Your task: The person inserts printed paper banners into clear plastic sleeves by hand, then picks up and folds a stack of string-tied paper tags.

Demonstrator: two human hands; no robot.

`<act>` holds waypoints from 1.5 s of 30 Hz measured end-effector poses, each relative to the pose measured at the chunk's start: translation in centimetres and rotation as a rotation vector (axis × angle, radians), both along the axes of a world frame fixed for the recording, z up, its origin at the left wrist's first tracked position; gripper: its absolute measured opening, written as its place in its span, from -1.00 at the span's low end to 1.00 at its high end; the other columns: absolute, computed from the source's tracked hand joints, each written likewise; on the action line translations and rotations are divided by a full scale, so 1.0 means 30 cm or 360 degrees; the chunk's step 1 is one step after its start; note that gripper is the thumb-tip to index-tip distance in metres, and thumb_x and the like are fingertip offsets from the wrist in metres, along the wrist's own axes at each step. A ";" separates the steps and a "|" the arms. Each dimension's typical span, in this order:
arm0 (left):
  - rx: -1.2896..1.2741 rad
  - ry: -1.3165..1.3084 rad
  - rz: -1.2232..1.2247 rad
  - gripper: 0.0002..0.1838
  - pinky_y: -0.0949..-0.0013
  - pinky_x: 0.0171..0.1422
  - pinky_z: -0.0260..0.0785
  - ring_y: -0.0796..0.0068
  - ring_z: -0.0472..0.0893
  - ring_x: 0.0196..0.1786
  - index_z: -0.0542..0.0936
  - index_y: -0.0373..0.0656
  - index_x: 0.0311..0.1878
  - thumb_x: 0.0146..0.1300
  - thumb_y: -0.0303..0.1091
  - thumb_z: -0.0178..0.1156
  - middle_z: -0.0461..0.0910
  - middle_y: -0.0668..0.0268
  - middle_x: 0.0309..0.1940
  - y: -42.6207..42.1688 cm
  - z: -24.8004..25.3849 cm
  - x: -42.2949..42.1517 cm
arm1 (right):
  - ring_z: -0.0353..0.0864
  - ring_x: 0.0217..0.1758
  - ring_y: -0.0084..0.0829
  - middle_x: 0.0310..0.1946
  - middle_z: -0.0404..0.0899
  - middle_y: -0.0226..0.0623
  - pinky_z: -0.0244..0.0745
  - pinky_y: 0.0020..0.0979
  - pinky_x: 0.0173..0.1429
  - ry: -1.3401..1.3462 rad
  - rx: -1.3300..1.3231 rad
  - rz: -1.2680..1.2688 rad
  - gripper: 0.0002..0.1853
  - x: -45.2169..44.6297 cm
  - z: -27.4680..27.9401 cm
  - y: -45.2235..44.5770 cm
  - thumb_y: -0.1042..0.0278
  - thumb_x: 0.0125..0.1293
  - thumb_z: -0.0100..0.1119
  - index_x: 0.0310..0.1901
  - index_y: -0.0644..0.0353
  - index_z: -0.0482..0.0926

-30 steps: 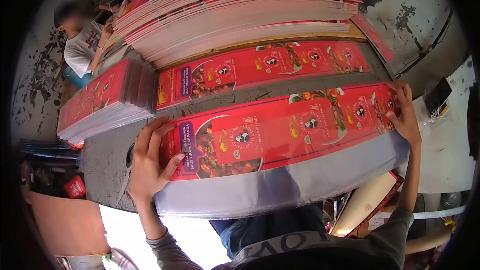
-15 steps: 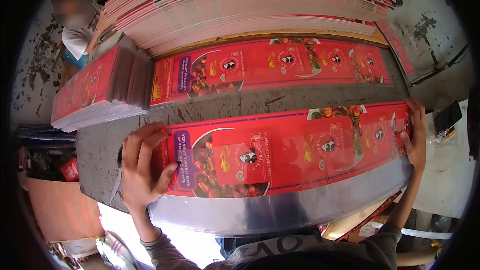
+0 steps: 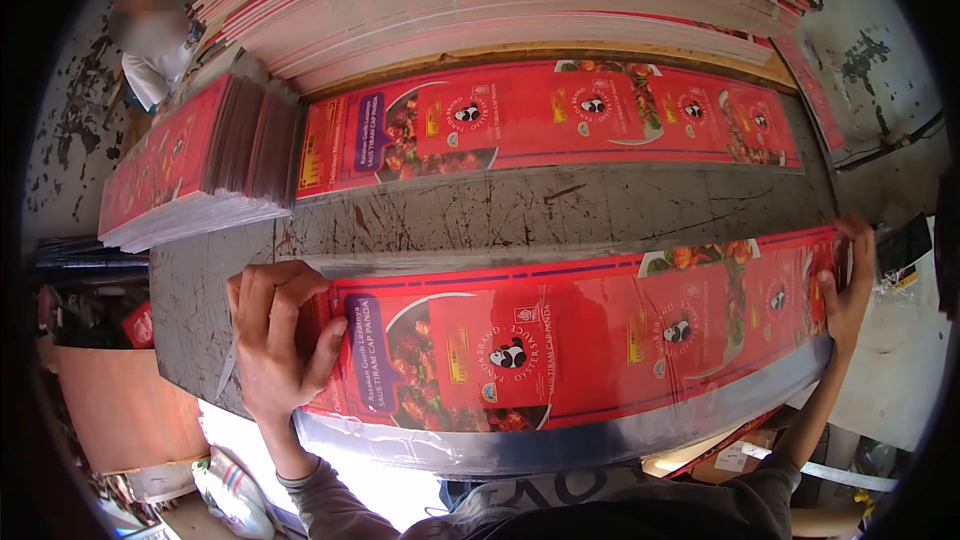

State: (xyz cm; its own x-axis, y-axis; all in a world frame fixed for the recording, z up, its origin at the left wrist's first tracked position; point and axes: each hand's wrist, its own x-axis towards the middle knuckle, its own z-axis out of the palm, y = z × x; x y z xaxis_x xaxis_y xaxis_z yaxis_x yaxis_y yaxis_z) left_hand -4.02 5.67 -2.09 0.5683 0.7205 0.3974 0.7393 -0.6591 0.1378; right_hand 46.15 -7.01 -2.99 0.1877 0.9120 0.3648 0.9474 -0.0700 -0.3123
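Observation:
In front of me lies a long red printed sheet [image 3: 600, 340] with panda logos and food pictures, on a stack of clear plastic [image 3: 460, 442]. My left hand [image 3: 282, 340] grips its left end, thumb on the printed face and fingers curled over the far edge. At the opposite end my right hand [image 3: 850, 280] is closed around the sheet, thumb on top. Part of a scissors blade [image 3: 228, 365] shows beside my left wrist. Another red printed sheet [image 3: 530, 130] lies flat farther back on the scratched table [image 3: 430, 210].
A tall stack of boards with red edges [image 3: 500, 15] rises at the back on a wooden ledge. To the left stands a pile of red printed sheets in plastic [image 3: 190, 160]. Beyond it is another person [image 3: 155, 40]. Cartons [image 3: 725, 455] sit below at the right.
Both hands have drawn the red sheet slightly toward me and to the right in view. A wider strip of scratched table shows behind it. The person at the back left has shifted a little.

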 end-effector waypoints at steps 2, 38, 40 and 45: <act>0.0037 0.0000 0.0007 -0.65 0.22 -0.13 0.15 0.24 0.41 -0.29 0.46 -0.19 -0.20 -0.08 -0.27 0.24 0.46 0.22 -0.32 0.000 -0.002 0.003 | 0.29 0.13 -0.14 -0.02 0.31 -0.07 0.14 -0.28 0.20 -0.0071 0.0042 -0.0007 -0.35 0.001 0.002 -0.003 -0.11 0.04 0.13 -0.02 0.34 0.38; -0.0310 -0.0505 -0.0043 -0.72 0.30 -0.21 0.34 0.27 0.49 -0.27 0.54 -0.20 -0.25 -0.09 -0.39 0.31 0.42 0.22 -0.31 -0.017 -0.019 0.006 | 0.35 -0.26 -0.43 -0.28 0.27 -0.27 0.33 -0.49 -0.18 0.0019 0.0137 0.0170 -0.69 -0.004 -0.003 -0.006 0.31 0.13 0.15 -0.17 0.30 0.35; -0.0305 -0.0503 -0.0045 -0.72 0.31 -0.20 0.32 0.28 0.48 -0.27 0.54 -0.19 -0.26 -0.09 -0.39 0.31 0.43 0.24 -0.31 -0.012 -0.033 -0.006 | 0.38 -0.23 -0.43 -0.25 0.27 -0.26 0.36 -0.48 -0.15 0.0084 0.0136 0.0182 -0.71 -0.009 -0.005 -0.012 0.35 0.15 0.12 -0.16 0.32 0.37; -0.0179 -0.0425 -0.0044 -0.74 0.34 -0.14 0.25 0.30 0.46 -0.26 0.54 -0.17 -0.29 -0.10 -0.37 0.31 0.45 0.28 -0.33 -0.012 -0.026 -0.002 | 0.42 -0.17 -0.41 -0.21 0.29 -0.26 0.39 -0.46 -0.10 0.0168 0.0069 0.0192 -0.79 0.009 -0.009 -0.013 0.43 0.16 0.09 -0.20 0.34 0.39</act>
